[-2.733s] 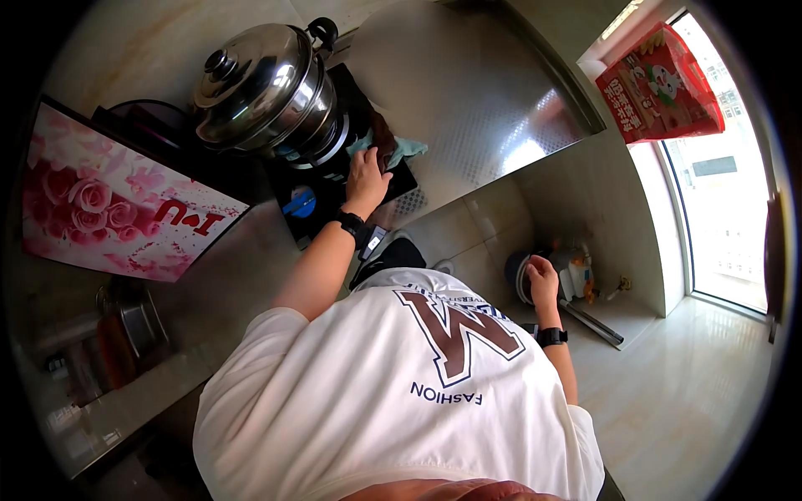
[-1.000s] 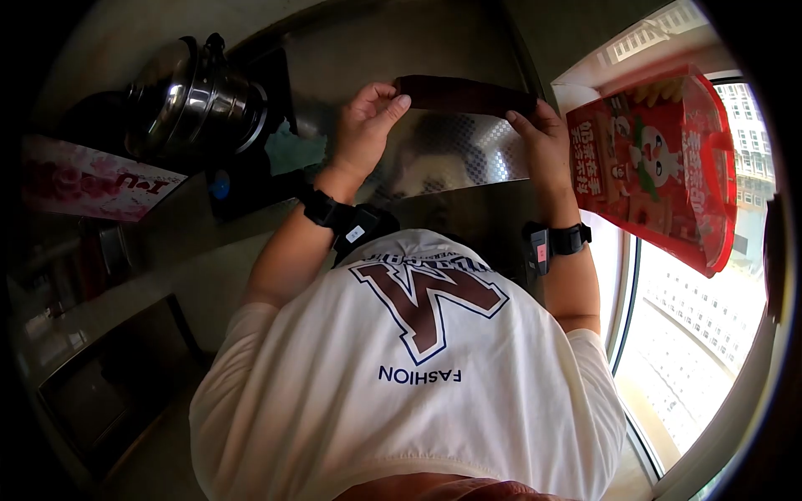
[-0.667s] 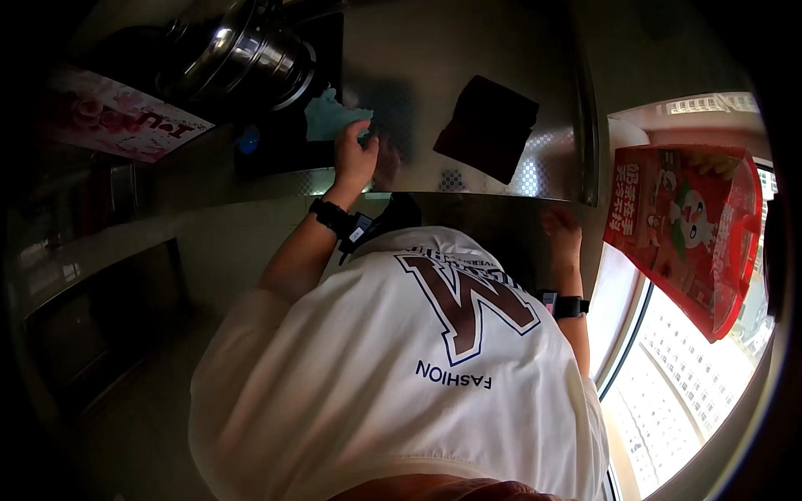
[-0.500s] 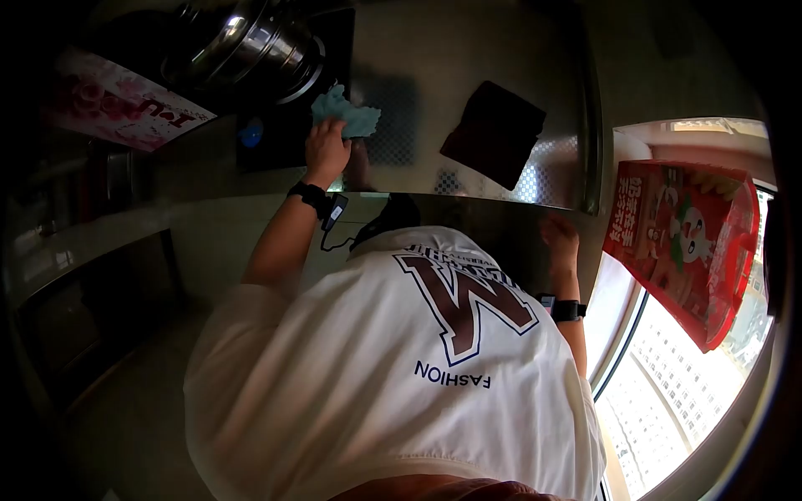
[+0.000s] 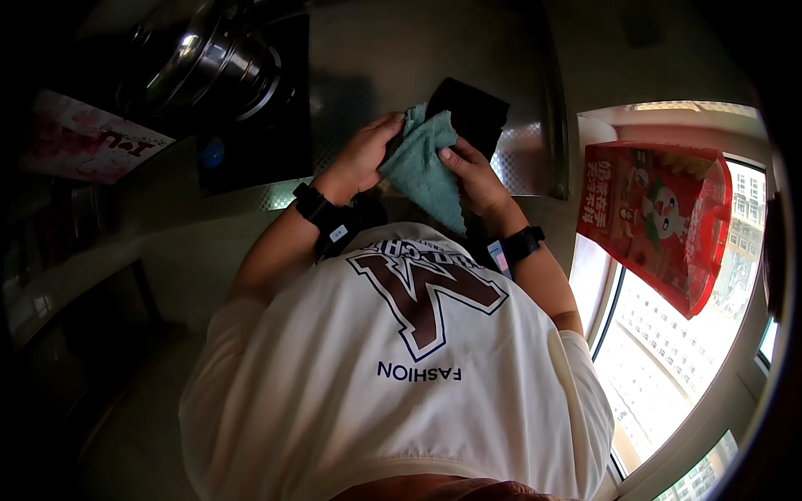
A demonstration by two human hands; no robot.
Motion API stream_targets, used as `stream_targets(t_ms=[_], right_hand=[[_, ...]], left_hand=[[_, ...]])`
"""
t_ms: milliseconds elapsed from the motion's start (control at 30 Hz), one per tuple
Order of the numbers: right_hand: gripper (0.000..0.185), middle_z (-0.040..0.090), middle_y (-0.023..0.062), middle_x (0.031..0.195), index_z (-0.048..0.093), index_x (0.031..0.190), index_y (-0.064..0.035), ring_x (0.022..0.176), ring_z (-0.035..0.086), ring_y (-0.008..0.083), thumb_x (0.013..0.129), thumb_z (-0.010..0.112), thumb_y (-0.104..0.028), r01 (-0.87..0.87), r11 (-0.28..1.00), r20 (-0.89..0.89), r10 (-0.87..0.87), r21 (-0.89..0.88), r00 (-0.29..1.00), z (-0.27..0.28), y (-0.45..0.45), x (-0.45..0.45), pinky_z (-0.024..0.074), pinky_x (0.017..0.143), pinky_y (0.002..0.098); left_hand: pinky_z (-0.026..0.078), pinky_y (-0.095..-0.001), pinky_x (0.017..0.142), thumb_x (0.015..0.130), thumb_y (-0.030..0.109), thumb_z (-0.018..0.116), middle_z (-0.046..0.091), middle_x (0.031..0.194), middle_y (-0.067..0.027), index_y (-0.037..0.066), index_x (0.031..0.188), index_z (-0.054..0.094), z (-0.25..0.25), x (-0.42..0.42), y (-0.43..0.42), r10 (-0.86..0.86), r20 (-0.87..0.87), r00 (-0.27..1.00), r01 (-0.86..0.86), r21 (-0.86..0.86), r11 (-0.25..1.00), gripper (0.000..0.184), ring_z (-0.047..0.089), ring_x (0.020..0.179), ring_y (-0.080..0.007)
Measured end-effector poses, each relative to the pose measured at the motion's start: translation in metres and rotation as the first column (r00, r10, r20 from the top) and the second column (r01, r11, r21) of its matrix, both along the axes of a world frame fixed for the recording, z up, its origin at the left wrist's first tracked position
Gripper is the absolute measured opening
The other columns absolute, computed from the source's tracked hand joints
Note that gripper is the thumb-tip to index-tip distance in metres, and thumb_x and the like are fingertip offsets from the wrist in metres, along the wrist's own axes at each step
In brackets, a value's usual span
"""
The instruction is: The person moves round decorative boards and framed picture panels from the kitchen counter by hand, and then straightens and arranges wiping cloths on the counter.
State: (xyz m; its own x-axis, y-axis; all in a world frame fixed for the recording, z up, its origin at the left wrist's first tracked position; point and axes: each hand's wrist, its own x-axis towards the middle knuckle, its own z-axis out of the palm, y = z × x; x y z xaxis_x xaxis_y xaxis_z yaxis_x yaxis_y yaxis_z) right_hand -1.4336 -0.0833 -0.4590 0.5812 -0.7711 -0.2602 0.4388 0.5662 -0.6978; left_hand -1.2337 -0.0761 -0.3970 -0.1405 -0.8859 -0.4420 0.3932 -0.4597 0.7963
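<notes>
A teal cloth [image 5: 423,167] hangs loosely between my two hands, close in front of my shirt. My left hand [image 5: 365,155] grips its upper left edge, the thumb and fingers closed on it. My right hand [image 5: 474,174] pinches the cloth from the other side, thumb on top. Behind the cloth and my right hand, a dark folded cloth [image 5: 473,110] lies on the metal counter [image 5: 359,50], partly hidden by them.
A steel pot [image 5: 196,71] stands on the black cooktop [image 5: 288,142] at the upper left. Below it is a panel with printed roses [image 5: 96,138]. A red bag [image 5: 656,213] hangs by the bright window [image 5: 677,351] on the right.
The dark cloth went from both hands onto the counter. My left hand took the teal cloth from the cooktop edge and moved it right; my right hand came up from below the counter and took hold too.
</notes>
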Motion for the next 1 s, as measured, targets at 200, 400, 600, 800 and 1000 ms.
stream_targets(t_ms=[200,400,600,800,1000], right_hand=[[0.021,0.068,0.0054,0.102,0.066,0.109,-0.0013,0.097,0.065,0.0155,0.098,0.056,-0.016,0.182,0.983,0.021,-0.182,-0.009,0.983,-0.017,-0.008,-0.001,0.0505,0.090,0.0292],[0.021,0.068,0.0082,0.113,0.067,0.112,-0.0005,0.105,0.063,0.0163,0.095,0.054,-0.002,0.454,0.889,0.081,-0.449,-0.060,0.890,-0.027,-0.008,-0.028,0.0477,0.096,0.0290],[0.034,0.065,0.0095,0.124,0.070,0.107,-0.0028,0.112,0.062,0.0207,0.085,0.049,0.012,0.111,0.909,-0.449,-0.302,-0.403,0.841,-0.124,-0.001,-0.042,0.0456,0.100,0.0292],[0.034,0.065,0.0141,0.122,0.067,0.114,-0.0074,0.111,0.063,0.0245,0.083,0.057,0.000,0.074,0.939,-0.542,-0.256,-0.335,0.800,-0.120,0.004,-0.034,0.0485,0.095,0.0308],[0.039,0.067,0.0178,0.109,0.065,0.113,-0.0078,0.102,0.065,0.0331,0.074,0.072,-0.014,-0.196,0.776,-0.769,-0.490,-0.600,0.411,-0.127,-0.002,-0.015,0.0524,0.088,0.0382]], left_hand=[[0.052,-0.0314,0.083,0.098,0.025,0.056,0.065,0.103,-0.0035,0.007,0.111,0.060,-0.007,0.000,-0.004,-0.050,0.208,0.977,0.061,-0.050,0.997,0.022,0.062,0.094,-0.0146],[0.053,-0.0345,0.075,0.097,0.020,0.054,0.064,0.101,-0.0065,0.007,0.110,0.055,-0.019,0.031,-0.011,0.278,0.135,0.951,-0.260,-0.138,0.956,0.018,0.063,0.087,-0.0181],[0.050,-0.0364,0.083,0.091,0.018,0.060,0.062,0.107,-0.0091,0.004,0.126,0.050,-0.093,0.069,0.009,0.317,0.714,0.625,-0.227,-0.222,0.948,0.039,0.061,0.095,-0.0232],[0.048,-0.0384,0.091,0.087,0.021,0.067,0.063,0.114,-0.0147,0.002,0.119,0.060,-0.095,0.046,-0.022,0.155,0.931,0.332,0.277,-0.253,0.927,0.037,0.060,0.103,-0.0290],[0.049,-0.0390,0.083,0.080,0.018,0.075,0.065,0.099,-0.0123,0.006,0.096,0.067,-0.089,0.021,-0.034,0.085,0.981,-0.173,0.535,0.021,0.844,0.022,0.060,0.094,-0.0306]])
